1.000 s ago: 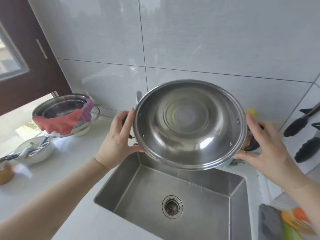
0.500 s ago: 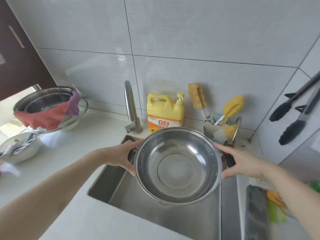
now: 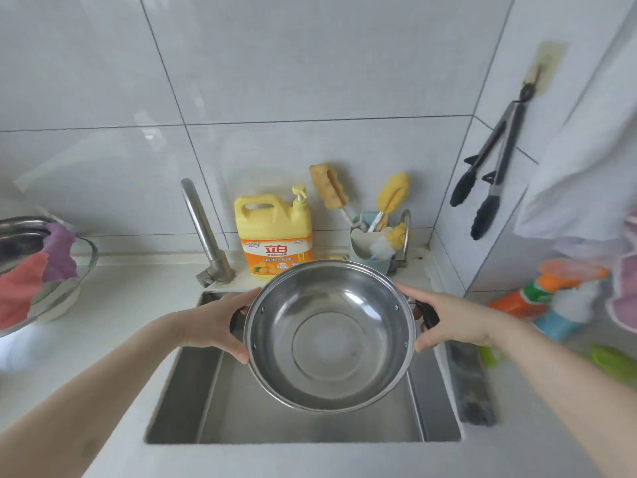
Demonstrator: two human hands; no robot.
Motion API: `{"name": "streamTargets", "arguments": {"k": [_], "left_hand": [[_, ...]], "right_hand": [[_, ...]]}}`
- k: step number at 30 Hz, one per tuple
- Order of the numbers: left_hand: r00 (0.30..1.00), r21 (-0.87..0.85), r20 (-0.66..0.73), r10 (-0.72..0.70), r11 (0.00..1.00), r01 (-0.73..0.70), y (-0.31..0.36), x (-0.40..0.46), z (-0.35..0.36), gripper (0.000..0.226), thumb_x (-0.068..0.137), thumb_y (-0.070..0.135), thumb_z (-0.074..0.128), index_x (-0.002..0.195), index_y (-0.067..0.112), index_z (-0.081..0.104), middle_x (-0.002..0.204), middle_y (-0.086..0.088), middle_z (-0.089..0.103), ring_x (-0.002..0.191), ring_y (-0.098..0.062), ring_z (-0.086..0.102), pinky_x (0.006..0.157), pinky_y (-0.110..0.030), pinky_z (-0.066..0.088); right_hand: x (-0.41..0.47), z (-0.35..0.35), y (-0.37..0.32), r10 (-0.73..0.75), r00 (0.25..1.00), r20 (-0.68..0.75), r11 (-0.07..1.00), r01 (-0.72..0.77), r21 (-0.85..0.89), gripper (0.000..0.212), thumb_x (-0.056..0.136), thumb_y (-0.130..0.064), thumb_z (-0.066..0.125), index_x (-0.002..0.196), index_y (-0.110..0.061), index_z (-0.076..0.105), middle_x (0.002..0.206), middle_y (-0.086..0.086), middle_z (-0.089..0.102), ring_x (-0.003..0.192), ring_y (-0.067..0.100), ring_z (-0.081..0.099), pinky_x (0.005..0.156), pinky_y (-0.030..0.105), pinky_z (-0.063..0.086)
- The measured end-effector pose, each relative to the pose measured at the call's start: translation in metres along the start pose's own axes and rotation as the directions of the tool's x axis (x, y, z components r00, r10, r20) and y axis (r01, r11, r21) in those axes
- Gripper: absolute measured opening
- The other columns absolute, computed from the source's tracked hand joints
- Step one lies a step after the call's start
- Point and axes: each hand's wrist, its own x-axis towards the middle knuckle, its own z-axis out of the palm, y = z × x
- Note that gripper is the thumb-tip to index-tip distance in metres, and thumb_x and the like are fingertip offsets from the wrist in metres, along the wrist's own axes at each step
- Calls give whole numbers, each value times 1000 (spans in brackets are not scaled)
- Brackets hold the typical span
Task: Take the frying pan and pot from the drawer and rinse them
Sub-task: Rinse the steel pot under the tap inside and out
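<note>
Both hands — left hand [image 3: 210,326], right hand [image 3: 458,324] — grip the pot [image 3: 329,334] by its handles above the sink [image 3: 179,391], mid-frame; no water runs — rinsing not begun, no frying pan visible.

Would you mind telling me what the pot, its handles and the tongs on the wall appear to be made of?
Pot: polished steel, probably stainless; it mirrors light, with rivets showing at the rim. Handles: matte black, likely plastic, gripped by the left hand and right hand. Tongs: grey metal arms with dull black tips, perhaps silicone.
</note>
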Motion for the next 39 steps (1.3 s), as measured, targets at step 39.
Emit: {"name": "streamTargets", "arguments": {"k": [39], "left_hand": [[-73, -123, 880, 469, 76, -989, 807, -156, 674, 133, 41, 58, 92, 143, 59, 7, 140, 16, 36, 133, -4, 32, 114, -24, 25]], "right_hand": [[-980, 404, 212, 747, -179, -640, 648, -23, 762, 99, 70, -8, 85, 135, -58, 29, 115, -14, 66, 112, -8, 55, 85, 14, 49]]}}
